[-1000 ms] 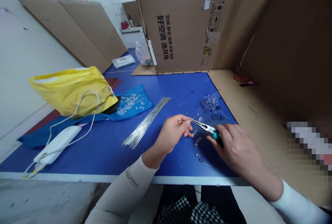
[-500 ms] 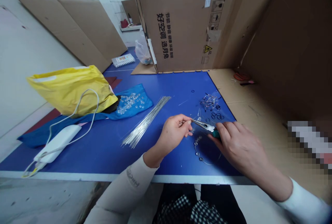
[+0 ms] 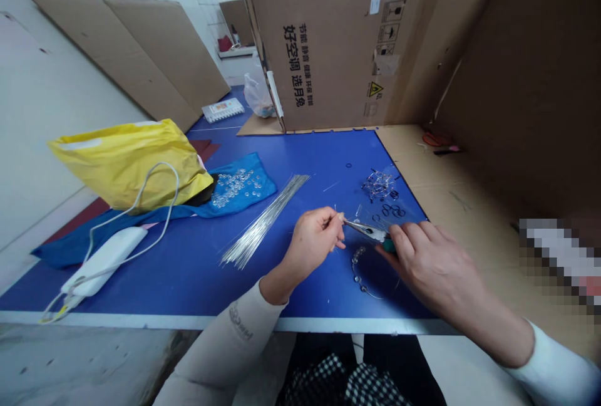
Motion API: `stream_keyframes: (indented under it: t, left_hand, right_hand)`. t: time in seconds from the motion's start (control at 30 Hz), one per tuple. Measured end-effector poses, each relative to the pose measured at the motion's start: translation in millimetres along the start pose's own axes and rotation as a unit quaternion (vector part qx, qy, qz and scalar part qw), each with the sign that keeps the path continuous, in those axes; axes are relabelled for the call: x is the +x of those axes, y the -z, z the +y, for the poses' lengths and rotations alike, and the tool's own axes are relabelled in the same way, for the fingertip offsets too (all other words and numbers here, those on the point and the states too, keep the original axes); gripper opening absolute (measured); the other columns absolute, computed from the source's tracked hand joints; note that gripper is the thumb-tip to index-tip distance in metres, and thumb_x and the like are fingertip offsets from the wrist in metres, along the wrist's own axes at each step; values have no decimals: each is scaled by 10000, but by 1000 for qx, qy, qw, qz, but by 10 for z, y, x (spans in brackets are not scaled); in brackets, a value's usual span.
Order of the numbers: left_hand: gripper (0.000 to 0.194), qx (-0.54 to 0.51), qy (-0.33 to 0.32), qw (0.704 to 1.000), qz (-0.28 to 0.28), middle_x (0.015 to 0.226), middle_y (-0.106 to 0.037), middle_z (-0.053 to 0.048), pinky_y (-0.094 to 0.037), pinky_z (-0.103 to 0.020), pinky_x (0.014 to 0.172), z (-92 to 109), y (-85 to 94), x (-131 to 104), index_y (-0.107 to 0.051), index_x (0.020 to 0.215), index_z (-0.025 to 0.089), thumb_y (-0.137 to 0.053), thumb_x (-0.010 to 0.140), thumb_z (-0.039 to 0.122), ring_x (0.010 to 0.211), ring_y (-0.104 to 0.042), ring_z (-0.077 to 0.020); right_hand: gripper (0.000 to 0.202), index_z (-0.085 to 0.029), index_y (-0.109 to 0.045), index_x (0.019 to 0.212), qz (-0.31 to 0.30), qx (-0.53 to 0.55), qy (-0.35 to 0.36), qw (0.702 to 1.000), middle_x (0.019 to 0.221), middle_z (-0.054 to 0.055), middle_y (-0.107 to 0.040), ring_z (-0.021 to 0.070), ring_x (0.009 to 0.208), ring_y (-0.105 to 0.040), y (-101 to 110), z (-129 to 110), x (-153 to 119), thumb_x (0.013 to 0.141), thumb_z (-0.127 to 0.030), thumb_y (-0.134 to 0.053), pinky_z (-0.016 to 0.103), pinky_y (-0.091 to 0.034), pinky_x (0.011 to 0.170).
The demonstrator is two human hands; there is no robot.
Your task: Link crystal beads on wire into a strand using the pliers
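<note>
Green-handled pliers (image 3: pixel 369 231), just right of and below frame centre | right hand (image 3: pixel 427 265): grip clamped round their handles | left hand (image 3: pixel 315 237): grip pinched together at their tips, contents too small to tell | I'd advise: steady nose, skin clear

Box (image 3: pixel 338 36), top centre: "好空调 选月兔", "节能 静音 健康 环保", handling icons (image 3: pixel 392 11), warning triangle (image 3: pixel 375 89). Sleeve print (image 3: pixel 240 323), bottom: unreadable.
</note>
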State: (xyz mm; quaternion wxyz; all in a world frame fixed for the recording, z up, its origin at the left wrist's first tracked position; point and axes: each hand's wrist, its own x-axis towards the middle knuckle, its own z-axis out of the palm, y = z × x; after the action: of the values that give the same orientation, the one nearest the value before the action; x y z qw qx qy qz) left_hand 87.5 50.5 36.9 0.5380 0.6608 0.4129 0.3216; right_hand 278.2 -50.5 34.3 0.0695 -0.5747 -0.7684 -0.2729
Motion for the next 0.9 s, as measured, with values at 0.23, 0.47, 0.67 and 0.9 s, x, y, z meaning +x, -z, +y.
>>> stream_keyframes:
  t: [0.23,0.47,0.67,0.9]
  left_hand:
    - [293,-187,33,982,-15,562,-488,53,-571,-293,540,-29,24,19,-565,658,149,-599,872,346,384,-315,-24]
    - [240,-218,19,976,-8,611,-511,47,-543,-257,483,-28,63,46,-625,777,126,-613,869,348,390,-300,-16]
    - [259,-103,-12,994,27,615,-539,35,-487,-222,472,-59,30,25,-629,778,148,-572,896,372,404,-441,-43]
    - [278,-16,-26,999,43,618,-560,28,-430,-206,455,-81,41,21,-617,772,166,-532,916,388,442,-570,-77]
  right_hand:
    - [301,-115,-614,940,40,46,-8,998,788,95,-593,231,720,-496,-115,-20,-25,960,-395,-505,350,-347,649]
    - [319,-81,-603,1010,97,108,-46,988,885,137,-626,234,787,-539,-201,-63,-42,940,-389,-552,350,-425,699]
    - [337,-79,-612,1031,61,101,-41,992,906,161,-641,253,808,-551,-153,-26,-7,954,-393,-515,365,-418,685]
    - [320,-94,-620,995,35,92,-35,995,886,155,-639,248,788,-539,-105,-26,31,970,-381,-479,359,-396,682]
